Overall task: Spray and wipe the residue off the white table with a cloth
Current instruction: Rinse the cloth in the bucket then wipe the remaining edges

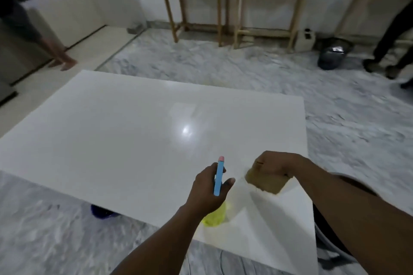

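Note:
The white table fills the middle of the head view, glossy with a light glare near its centre. My left hand holds a spray bottle over the table's near edge; its blue trigger head with a pink tip points away from me, and the yellow bottle body shows below my wrist. My right hand is closed on a tan cloth that presses on the table near the right edge. No residue is visible at this sharpness.
Two wooden stools stand against the far wall. One person's bare legs are at the far left, another person's legs at the far right. A dark bin and a blue object sit on the marble floor.

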`<action>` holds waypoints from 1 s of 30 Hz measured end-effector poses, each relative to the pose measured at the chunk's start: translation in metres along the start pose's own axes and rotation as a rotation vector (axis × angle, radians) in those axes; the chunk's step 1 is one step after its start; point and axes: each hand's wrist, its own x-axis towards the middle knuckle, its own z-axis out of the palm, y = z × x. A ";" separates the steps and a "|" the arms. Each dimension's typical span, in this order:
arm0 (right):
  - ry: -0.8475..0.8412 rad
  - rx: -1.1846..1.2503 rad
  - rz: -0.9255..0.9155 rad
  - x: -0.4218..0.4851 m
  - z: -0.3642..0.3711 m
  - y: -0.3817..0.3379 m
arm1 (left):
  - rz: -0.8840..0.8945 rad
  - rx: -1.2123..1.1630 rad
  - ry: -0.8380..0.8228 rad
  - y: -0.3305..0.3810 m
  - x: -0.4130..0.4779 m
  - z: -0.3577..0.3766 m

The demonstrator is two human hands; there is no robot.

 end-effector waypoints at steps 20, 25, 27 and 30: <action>0.329 -0.056 0.140 -0.010 0.227 0.031 | 0.123 -0.115 -0.088 0.000 0.026 0.048; 0.191 -0.075 0.195 -0.011 0.213 0.030 | 0.119 -0.081 -0.143 -0.007 0.018 0.046; 0.161 -0.065 0.193 -0.013 0.201 0.028 | 0.075 -0.045 -0.240 -0.008 0.013 0.038; 0.103 -0.008 0.186 -0.011 0.175 0.030 | -0.009 0.167 -0.444 -0.013 0.017 0.017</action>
